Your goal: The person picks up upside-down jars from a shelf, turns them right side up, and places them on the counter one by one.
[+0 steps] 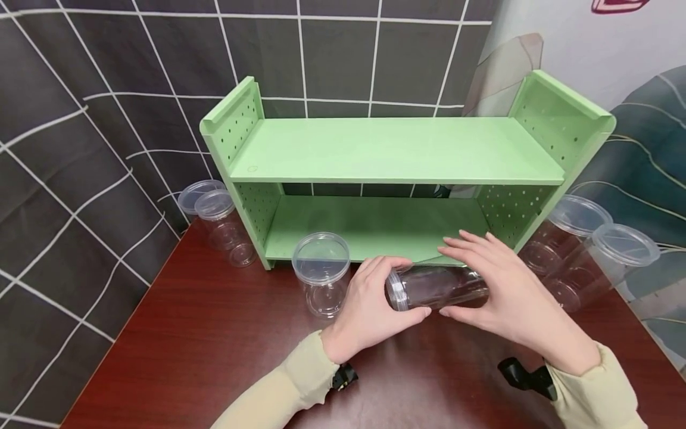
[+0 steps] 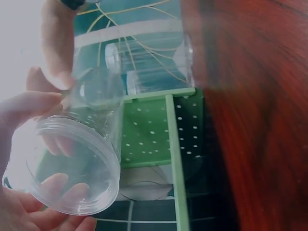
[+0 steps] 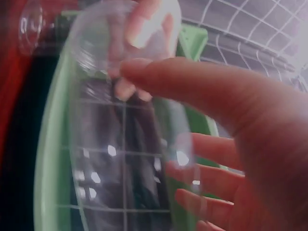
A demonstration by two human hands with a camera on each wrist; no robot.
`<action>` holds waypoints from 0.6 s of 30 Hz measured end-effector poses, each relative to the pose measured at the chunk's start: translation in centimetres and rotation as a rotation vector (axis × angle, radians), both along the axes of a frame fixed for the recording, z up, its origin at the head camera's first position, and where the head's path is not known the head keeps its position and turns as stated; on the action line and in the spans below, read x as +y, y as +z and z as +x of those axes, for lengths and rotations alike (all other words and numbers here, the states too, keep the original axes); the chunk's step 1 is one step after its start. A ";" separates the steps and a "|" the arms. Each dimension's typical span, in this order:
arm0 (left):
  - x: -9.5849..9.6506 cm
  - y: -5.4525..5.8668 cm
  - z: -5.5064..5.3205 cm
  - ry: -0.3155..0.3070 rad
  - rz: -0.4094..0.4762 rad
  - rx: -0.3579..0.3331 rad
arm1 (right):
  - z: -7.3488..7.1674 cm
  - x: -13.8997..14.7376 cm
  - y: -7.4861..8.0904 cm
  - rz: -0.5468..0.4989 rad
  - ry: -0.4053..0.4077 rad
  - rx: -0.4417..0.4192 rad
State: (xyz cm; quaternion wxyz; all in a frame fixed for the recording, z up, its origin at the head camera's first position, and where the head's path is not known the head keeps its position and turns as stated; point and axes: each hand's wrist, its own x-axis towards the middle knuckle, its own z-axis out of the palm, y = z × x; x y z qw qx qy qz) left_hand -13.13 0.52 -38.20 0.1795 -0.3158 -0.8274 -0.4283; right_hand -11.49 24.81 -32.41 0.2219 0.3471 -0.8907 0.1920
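Observation:
In the head view a clear plastic jar (image 1: 442,286) is tipped onto its side in front of the green shelf (image 1: 396,149). My left hand (image 1: 370,304) grips it around the lid end, thumb on the near side and fingers over the top. At the base end, my right hand (image 1: 509,292) curves its thumb and fingers around the jar. The left wrist view shows the round lid (image 2: 77,166) between the left thumb and fingers. Through the jar wall, the right wrist view shows right fingers (image 3: 207,178) along its side.
An upright lidded jar (image 1: 321,268) stands left of the left hand. Two more jars (image 1: 217,217) are left of the shelf, and another two (image 1: 600,256) stand to its right. Under everything is a reddish-brown table (image 1: 203,351); dark tiled cloth (image 1: 343,59) hangs behind.

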 end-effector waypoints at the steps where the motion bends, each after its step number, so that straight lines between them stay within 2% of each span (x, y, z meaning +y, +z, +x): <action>1: 0.0 0.1 0.1 -0.006 0.004 0.013 | 0.1 -0.1 -0.2 0.012 0.001 0.005; 8: 0.0 0.9 0.4 -0.036 0.018 0.069 | 0.2 -0.3 -1.0 0.028 -0.013 0.032; 13: -0.4 1.4 0.4 -0.050 0.029 0.059 | 0.2 -0.3 -1.1 0.001 -0.041 0.037; 18: -1.2 2.6 0.6 -0.033 0.071 0.033 | 0.3 -0.2 -1.1 -0.010 -0.082 0.020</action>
